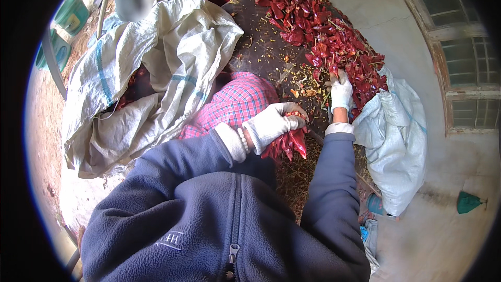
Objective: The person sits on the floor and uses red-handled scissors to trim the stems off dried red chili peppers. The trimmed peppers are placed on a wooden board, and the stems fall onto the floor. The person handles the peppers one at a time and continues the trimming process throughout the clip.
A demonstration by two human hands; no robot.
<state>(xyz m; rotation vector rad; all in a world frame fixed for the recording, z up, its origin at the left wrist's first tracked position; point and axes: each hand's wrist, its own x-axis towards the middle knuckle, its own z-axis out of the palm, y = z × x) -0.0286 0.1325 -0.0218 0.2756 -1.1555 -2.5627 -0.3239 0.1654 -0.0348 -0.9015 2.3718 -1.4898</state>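
Note:
My left hand [274, 123], in a white knit glove, is closed around a bunch of dried red chili peppers [287, 143]. Their tips hang below the fingers, and cut or broken ends show near the thumb. Farther right, my gloved right hand [340, 90] reaches to the near edge of a large heap of dried red chilies [332, 39]. Its fingertips pinch a single red chili [333, 73] there. The heap lies on a dark tabletop [254, 47] strewn with yellow seeds and stem bits.
A large white woven sack [156, 47] gapes at the left, with dark red contents inside. Pink checked cloth [238, 98] lies between sack and table. Another woven sack [399, 145] hangs at the right table edge. Loose stems [299, 176] gather below my hands. Green buckets [71, 13] stand far left.

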